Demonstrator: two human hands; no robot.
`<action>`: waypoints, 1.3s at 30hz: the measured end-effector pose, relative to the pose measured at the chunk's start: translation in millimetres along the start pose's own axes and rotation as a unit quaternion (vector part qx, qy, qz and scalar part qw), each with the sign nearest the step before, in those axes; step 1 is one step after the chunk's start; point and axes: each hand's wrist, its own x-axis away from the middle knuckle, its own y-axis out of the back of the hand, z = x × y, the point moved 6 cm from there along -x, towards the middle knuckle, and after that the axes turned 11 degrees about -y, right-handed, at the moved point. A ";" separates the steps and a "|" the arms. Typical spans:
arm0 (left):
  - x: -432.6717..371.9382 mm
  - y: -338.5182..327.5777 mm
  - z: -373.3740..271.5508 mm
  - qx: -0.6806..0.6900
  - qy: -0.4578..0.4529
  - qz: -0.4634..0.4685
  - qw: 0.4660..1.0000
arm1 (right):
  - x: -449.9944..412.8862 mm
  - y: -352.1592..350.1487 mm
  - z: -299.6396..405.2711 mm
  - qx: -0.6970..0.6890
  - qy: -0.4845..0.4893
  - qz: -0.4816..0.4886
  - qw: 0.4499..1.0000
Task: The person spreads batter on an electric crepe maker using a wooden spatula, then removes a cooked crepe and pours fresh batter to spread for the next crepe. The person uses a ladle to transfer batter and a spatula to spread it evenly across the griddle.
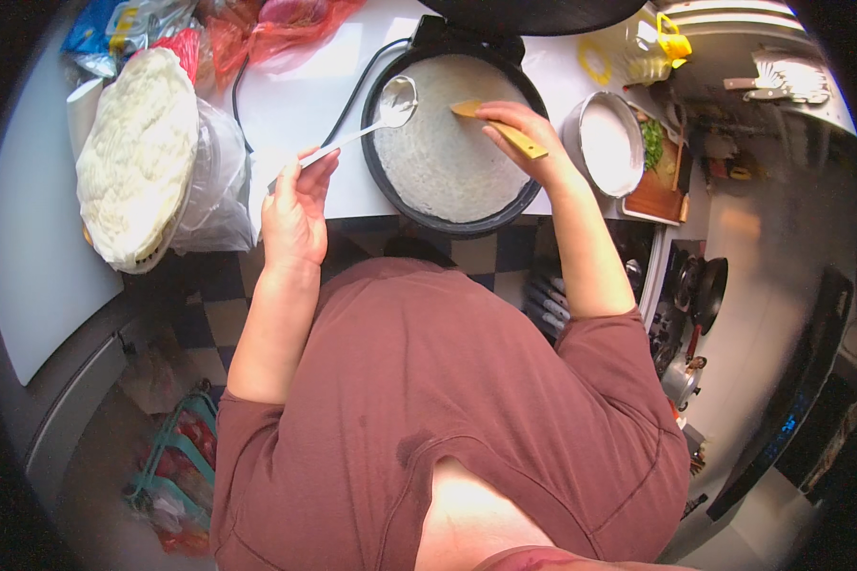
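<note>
A round black electric griddle (452,227) stands on the white table before me, with its lid tilted up at the back. Pale batter (443,168) covers most of its plate in a thin round sheet. My left hand (301,207) grips the handle of a ladle (398,102), whose batter-smeared bowl hangs over the left part of the plate. In my right hand (525,135) is a wooden spatula (514,135), its tip over the sheet near the middle. Right of the griddle stands a metal pot (587,146) holding white batter (609,146).
At left, a tall stack of pale thin flatbreads (139,157) stands beside a clear plastic bag (214,185). Red plastic bags (278,32) lie behind. A yellow-capped oil bottle (643,53) and a wooden cutting board (657,191) with chopped greens (653,143) are at right. A black cord (361,89) crosses the table.
</note>
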 end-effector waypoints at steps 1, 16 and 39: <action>1.9 -0.6 1.0 0.000 -0.004 0.000 1.000 | 2.8 -2.2 -1.4 0.003 -0.002 0.007 1.000; 35.2 -10.9 24.6 0.001 -0.027 -0.038 0.999 | 11.6 11.8 -39.9 -0.091 -0.006 0.049 0.995; 11.0 -29.7 30.0 -0.033 0.034 0.051 0.998 | 109.0 22.3 -31.5 -0.111 -0.103 -0.071 0.986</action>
